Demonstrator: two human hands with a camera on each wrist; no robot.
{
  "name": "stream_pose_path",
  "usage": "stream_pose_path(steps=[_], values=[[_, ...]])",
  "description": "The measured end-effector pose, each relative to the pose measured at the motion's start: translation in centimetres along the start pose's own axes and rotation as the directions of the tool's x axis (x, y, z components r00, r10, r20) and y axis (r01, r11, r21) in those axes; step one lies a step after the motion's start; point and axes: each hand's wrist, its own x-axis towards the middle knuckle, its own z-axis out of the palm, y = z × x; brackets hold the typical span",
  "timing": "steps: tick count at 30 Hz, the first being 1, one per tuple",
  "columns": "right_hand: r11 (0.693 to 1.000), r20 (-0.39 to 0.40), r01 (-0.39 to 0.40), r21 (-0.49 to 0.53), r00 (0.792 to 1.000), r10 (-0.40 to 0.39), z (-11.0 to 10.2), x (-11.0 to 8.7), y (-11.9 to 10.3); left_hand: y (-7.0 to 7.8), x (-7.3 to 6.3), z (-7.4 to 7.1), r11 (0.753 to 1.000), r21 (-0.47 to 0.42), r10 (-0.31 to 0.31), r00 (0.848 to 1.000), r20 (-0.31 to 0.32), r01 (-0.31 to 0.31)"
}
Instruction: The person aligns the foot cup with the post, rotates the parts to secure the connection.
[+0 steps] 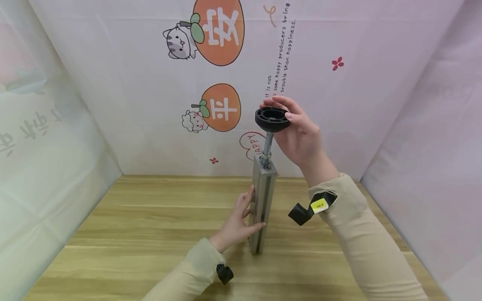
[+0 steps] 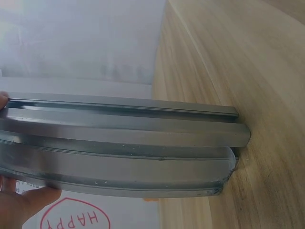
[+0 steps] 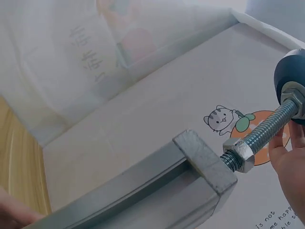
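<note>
Aloft, right hand (image 1: 299, 137) pinches black foot (image 1: 269, 126) between fingers; lower, left hand (image 1: 234, 227) grips metal bar (image 1: 264, 196).

Printed pale backdrop (image 1: 327, 94), wood-grain tabletop (image 1: 162, 217)

安 (image 1: 223, 27), 平 (image 1: 223, 108), "happy" (image 2: 71, 220) on backdrop (image 1: 158, 138)

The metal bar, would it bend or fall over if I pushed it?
The metal bar probably won't bend; its metal sides look straight and stiff. It might tip easily without a hand on it, being tall and narrow with a wide black disc on top. Its smooth sides could feel slippery.
</note>
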Motion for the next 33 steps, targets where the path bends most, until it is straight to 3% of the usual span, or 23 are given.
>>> stream_pose_path(steps=[5, 10, 13, 16, 20, 22, 24, 26, 30, 33], values=[[0.998, 0.047, 0.047, -0.044, 0.998, -0.045, -0.3, -0.3, 0.3, -0.1, -0.3, 0.1, 0.999, 0.0, -0.04, 0.999, 0.016, 0.04], [0.97, -0.059, 0.077, -0.231, 0.994, -0.093, 0.1, -0.4, 0.3, -0.2, -0.4, 0.1, 0.998, 0.004, -0.061, 0.998, 0.019, 0.06], [0.913, -0.138, 0.087, -0.398, 0.978, -0.153, 0.7, -0.4, 0.0, -0.2, -0.3, 0.0, 0.999, 0.012, -0.041, 0.999, 0.019, 0.041], [0.821, -0.183, 0.079, -0.566, 0.959, -0.218, 1.5, -0.3, -0.2, -0.2, -0.1, -0.1, 1.0, 0.019, -0.014, 1.0, 0.016, 0.014], [0.682, -0.178, 0.062, -0.729, 0.944, -0.276, 2.3, -0.4, -0.3, -0.1, -0.1, -0.2, 1.0, 0.02, -0.004, 1.0, 0.009, 0.003], [0.647, -0.163, 0.071, -0.759, 0.941, -0.295, 2.5, -0.4, -0.3, -0.1, -0.2, -0.3, 1.0, 0.023, -0.005, 1.0, 0.007, 0.005], [0.656, -0.16, 0.087, -0.75, 0.938, -0.307, 2.6, -0.4, -0.2, -0.1, -0.2, -0.3, 1.0, 0.029, -0.006, 1.0, 0.008, 0.006], [0.697, -0.175, 0.103, -0.71, 0.933, -0.316, 2.5, -0.4, 0.0, 0.0, -0.2, -0.3, 1.0, 0.027, -0.006, 1.0, 0.007, 0.005], [0.816, -0.22, 0.128, -0.564, 0.929, -0.297, 2.0, -0.2, 0.3, 0.0, -0.1, -0.2, 1.0, 0.023, -0.004, 1.0, 0.011, 0.004], [0.909, -0.19, 0.127, -0.397, 0.957, -0.217, 1.4, -0.1, 0.3, 0.1, -0.2, -0.2, 1.0, 0.021, -0.008, 1.0, 0.016, 0.007]])
